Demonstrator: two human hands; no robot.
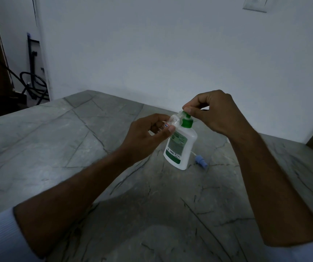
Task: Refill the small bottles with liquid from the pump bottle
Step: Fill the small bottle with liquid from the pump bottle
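Note:
A white pump bottle (pixel 180 146) with a green label and green pump collar (pixel 186 123) stands on the grey stone counter (pixel 57 140). My right hand (pixel 216 112) is over its top, thumb and fingers closed on the green pump head. My left hand (pixel 148 137) holds a small clear bottle (pixel 173 121), tilted, with its mouth right at the pump's nozzle. A red and white label shows on the small bottle by my fingers. A small blue cap with a thin white tube (pixel 201 160) lies on the counter just right of the pump bottle.
A white wall runs behind the counter, with a switch plate (pixel 254 3) at the top right. Dark cables and a black stand (pixel 33 78) sit on the floor at the far left, past the counter's edge. The light is dim.

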